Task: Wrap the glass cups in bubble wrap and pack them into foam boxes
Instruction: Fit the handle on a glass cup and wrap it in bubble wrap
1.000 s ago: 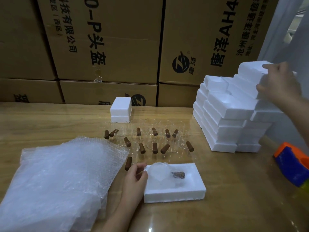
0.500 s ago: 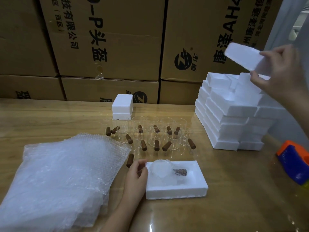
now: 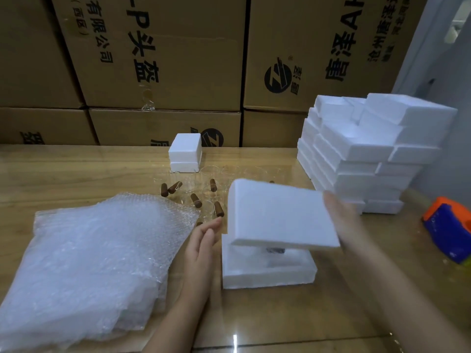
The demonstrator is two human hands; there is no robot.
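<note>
Lid point(image 3: 279, 212) lowered, right hand point(image 3: 344, 220) gripping, left point(image 3: 204, 242) open

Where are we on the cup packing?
Done: one closed white foam box at the wooden table's back. In hand: the right hand holds a white foam lid tilted over the open white foam base, where a dark handle shows; the left hand is open beside it. Left: seating the lid, then the bare clear glass cups with brown handles, plus clear bubble wrap sheets and stacked white foam boxes.

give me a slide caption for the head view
Right hand holds a foam lid tilted above the open foam box, left hand open beside it.
</note>
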